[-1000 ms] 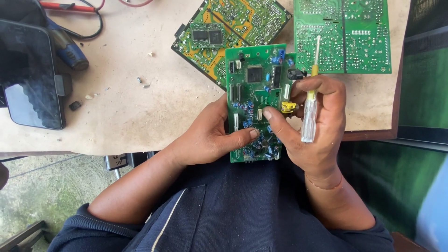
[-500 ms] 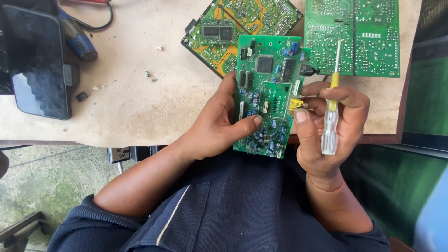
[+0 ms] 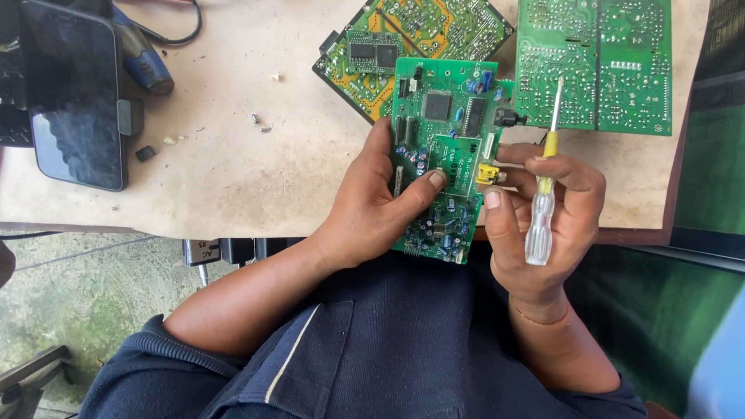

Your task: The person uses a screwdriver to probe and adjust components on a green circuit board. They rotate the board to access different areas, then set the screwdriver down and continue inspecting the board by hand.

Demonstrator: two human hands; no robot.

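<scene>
Dark navy short-sleeved shirt, thin pale seam stripe, bare forearms

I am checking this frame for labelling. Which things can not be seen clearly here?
Head view only:
- Underside of the held circuit board: faces away, and the left hand covers its left edge.
- Screwdriver handle middle: wrapped by the right hand.
- Yellow-green board: cut off by the top edge, partly under the held board.
- Small bits on the table: too small to identify.

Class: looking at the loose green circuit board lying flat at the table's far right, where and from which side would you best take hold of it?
Grip the green circuit board by its bare right edge, coming from the right. It lies flat, its face is crowded with solder points, and the right hand with its screwdriver blocks the near-left corner.
</scene>
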